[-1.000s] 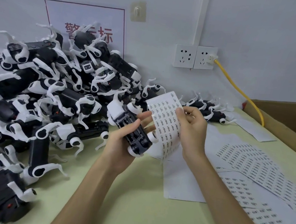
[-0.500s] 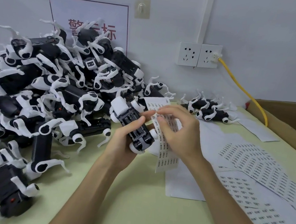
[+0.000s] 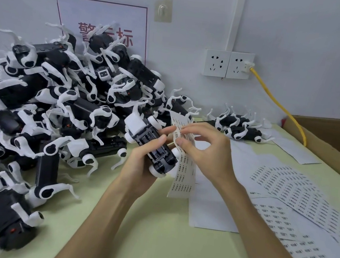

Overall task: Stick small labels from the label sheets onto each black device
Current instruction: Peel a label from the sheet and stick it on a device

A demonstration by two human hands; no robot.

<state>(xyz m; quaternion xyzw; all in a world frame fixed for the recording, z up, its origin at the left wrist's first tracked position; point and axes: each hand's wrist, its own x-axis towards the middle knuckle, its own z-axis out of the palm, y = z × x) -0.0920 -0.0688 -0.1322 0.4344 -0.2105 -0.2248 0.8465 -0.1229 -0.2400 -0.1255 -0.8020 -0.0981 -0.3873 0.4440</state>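
We're at the peel: the right hand (image 3: pixel 207 153) has thumb and forefinger pinched on the upper part of the label strip (image 3: pixel 182 173), the other fingers fanned loose, and we judge it's picking one small label free. The left hand (image 3: pixel 141 166) has its grip wrapped round a black device (image 3: pixel 151 146), thumb pressed across the flat face turned up to us, held above the table (image 3: pixel 149 245) and just beside the strip. The strip hangs between the two hands, its lower end drooping toward the table. Whether a label is off yet is too small to tell. Next, we reckon, the label must go across to the device's face and be pressed down flat and square. On the left the pile of devices (image 3: pixel 58 114) waits; more label sheets (image 3: pixel 299 193) lie to the right.
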